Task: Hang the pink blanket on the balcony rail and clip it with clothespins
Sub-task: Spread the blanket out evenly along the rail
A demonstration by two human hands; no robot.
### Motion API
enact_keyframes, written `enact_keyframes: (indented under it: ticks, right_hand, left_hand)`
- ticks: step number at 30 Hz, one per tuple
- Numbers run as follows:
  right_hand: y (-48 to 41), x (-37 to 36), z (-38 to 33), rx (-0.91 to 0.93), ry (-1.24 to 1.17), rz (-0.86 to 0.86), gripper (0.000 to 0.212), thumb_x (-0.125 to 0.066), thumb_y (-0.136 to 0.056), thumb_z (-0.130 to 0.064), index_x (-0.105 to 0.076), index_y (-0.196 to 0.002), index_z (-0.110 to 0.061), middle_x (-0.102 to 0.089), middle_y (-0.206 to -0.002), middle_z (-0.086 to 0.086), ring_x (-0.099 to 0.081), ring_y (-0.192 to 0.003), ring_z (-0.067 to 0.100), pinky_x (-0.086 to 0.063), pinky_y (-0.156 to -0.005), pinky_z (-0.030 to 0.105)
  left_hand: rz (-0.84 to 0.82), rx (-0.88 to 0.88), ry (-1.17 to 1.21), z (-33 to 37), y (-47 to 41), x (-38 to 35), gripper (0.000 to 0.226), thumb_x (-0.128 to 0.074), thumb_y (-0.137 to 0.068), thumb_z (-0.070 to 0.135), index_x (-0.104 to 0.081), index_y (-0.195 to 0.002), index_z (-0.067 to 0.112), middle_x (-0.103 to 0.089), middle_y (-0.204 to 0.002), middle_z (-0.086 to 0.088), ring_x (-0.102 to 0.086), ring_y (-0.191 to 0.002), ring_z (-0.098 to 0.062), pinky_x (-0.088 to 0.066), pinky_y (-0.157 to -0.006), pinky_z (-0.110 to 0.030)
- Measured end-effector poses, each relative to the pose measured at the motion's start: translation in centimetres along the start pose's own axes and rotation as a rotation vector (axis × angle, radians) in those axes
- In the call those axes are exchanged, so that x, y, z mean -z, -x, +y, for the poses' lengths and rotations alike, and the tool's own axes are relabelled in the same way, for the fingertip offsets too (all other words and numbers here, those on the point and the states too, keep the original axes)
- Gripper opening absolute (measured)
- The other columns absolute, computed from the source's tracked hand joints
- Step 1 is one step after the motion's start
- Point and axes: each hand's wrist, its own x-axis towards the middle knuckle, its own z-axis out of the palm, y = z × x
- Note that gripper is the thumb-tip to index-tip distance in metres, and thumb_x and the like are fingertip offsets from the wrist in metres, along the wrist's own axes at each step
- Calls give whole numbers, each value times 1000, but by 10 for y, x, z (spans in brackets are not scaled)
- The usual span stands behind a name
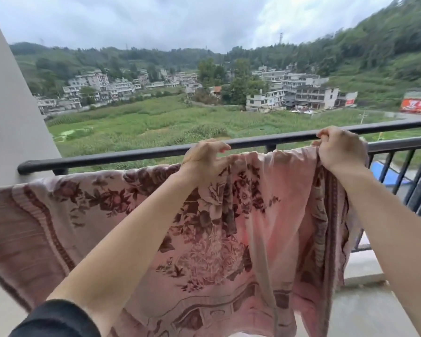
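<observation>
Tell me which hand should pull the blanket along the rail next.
Probably the right hand: it grips the pink blanket at its end, bare rail beyond; the left hand holds mid-edge.

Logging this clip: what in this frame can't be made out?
Head view only.
Blanket: left end and lower hem cut off by the frame edges.
Left hand and right hand: fingers partly hidden in the cloth they grip.
Rail behind the hands: hidden, so cloth contact there is unclear.
Red sign: lettering too small, cut by the right edge.

Overcast sky [156, 20], hillside village [289, 91], grey pillar [7, 117].
</observation>
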Motion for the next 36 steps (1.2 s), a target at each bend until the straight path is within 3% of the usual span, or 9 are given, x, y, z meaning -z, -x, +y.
enact_keyframes:
  ticks: [5,9,11,14,16,21,24,27,36]
  right_hand:
    - [14,-17,-20,183,-132,-62,35,-44,-96,-30,-67,-118,-14,-66,-119,19,-56,-114,37,-44,-100,48]
    - [57,-52,-62,525,-194,-306,45,-35,-100,-50,-57,-134,-30,-62,-131,0,-49,-128,23,-15,-117,56]
    - [64,-63,-68,595,-258,-218,40,-39,-101,-48,-64,-127,-29,-67,-124,-4,-56,-120,21,-23,-114,52]
    - [47,-59,-57,522,-312,-36,31,-49,-101,-36,-73,-105,-17,-75,-97,4,-68,-91,28,-51,-84,41]
    - [24,-51,-37,328,-304,45,32,-47,-101,-28,-71,-97,-6,-73,-91,16,-67,-83,38,-51,-69,38]
    - [-5,-42,12,-7,-251,197,30,-40,-100,-13,-62,-97,7,-64,-101,35,-61,-90,48,-45,-78,46]
    - [-4,-52,17,89,-180,219,30,-40,-100,-15,-62,-94,5,-64,-94,33,-60,-88,46,-44,-81,46]
    - [2,-57,28,185,-109,211,29,-42,-101,-15,-63,-97,4,-65,-93,32,-60,-91,45,-47,-83,47]
    - [-10,-29,74,255,-46,187,25,-45,-98,-16,-69,-96,-6,-69,-94,21,-60,-97,38,-51,-84,46]
  left_hand:
    - [-43,109,-9,-43,29,17,37,-67,-86,51,-72,-111,24,-70,-108,6,-63,-101,-13,-52,-90,-38]
    - [27,123,145,-32,19,11,19,-69,-89,32,-78,-101,19,-72,-98,6,-65,-94,-13,-53,-87,-39]
    - [109,110,161,-20,12,4,15,-70,-89,24,-79,-97,16,-72,-95,6,-65,-90,-13,-54,-85,-37]
    - [216,32,169,-1,2,-5,13,-70,-89,22,-79,-96,17,-71,-90,7,-65,-84,-12,-55,-78,-37]
    - [278,-6,199,14,-4,-7,14,-71,-88,22,-78,-97,14,-71,-90,7,-66,-82,-12,-56,-74,-37]
    - [234,-132,188,38,-2,-15,16,-70,-89,27,-78,-98,17,-72,-94,4,-66,-88,-15,-55,-77,-37]
    - [146,-79,42,28,4,-31,16,-67,-90,31,-77,-99,20,-71,-101,5,-64,-95,-20,-52,-82,-42]
    - [169,63,155,27,-2,-41,15,-67,-91,28,-77,-100,20,-73,-97,7,-67,-90,-16,-55,-79,-40]
    - [138,72,283,96,-55,-85,14,-65,-92,25,-77,-97,21,-75,-88,6,-68,-83,-13,-57,-76,-37]
